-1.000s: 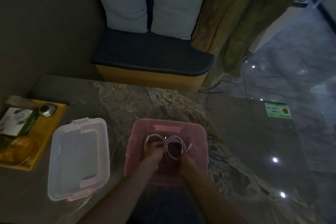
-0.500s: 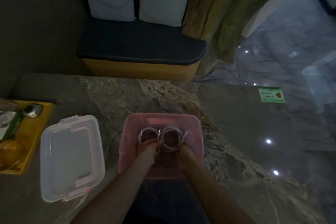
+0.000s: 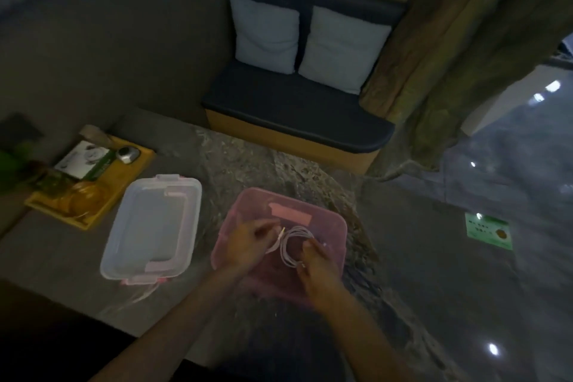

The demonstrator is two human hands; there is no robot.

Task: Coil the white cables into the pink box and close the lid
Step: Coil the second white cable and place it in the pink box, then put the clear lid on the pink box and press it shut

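The pink box [image 3: 336, 228] stands open on the marble table in front of me. Inside it lies a coil of white cable [image 3: 293, 245]. My left hand [image 3: 248, 243] is inside the box at the coil's left side, fingers pinching the cable near its plug end. My right hand [image 3: 314, 263] holds the coil's lower right side. The clear lid [image 3: 152, 226] with pink clips lies flat on the table to the left of the box.
A yellow tray [image 3: 124, 177] with a booklet, a small silver object and an amber glass dish sits at the far left. The table's edge runs close on the right, with glossy floor beyond. A dark bench with two pillows [image 3: 310, 37] stands behind the table.
The view has swung up and to the right. Two loops showed in the box before; now one coil shows between my hands, which stay inside the box.
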